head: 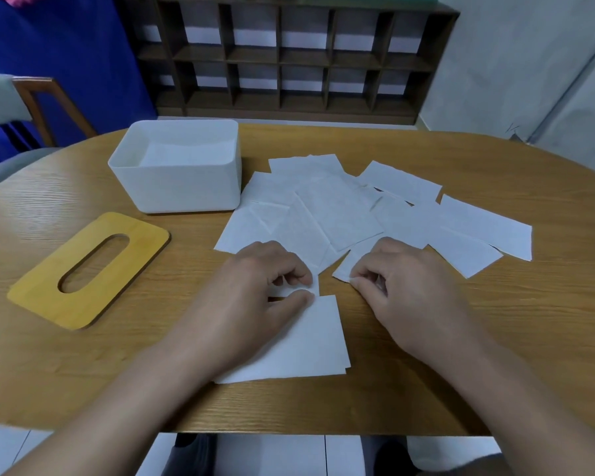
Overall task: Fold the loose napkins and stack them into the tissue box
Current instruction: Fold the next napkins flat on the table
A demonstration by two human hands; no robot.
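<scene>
Nearest lies a folded napkin (303, 341). Just beyond, the left hand (255, 286) pinches one napkin's corner and the right hand (402, 286) another's, from the loose napkins (344, 207). Far left stands the open tissue box (176, 187).

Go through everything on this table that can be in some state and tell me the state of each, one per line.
tissue box: open, lid off, white napkins lying inside
wooden lid: off the box, flat on the table
loose napkins: unfolded, spread in an overlapping pile
near napkin: flat by the table edge, partly under the left forearm
left hand: pinching a napkin edge
right hand: pinching a napkin corner
</scene>
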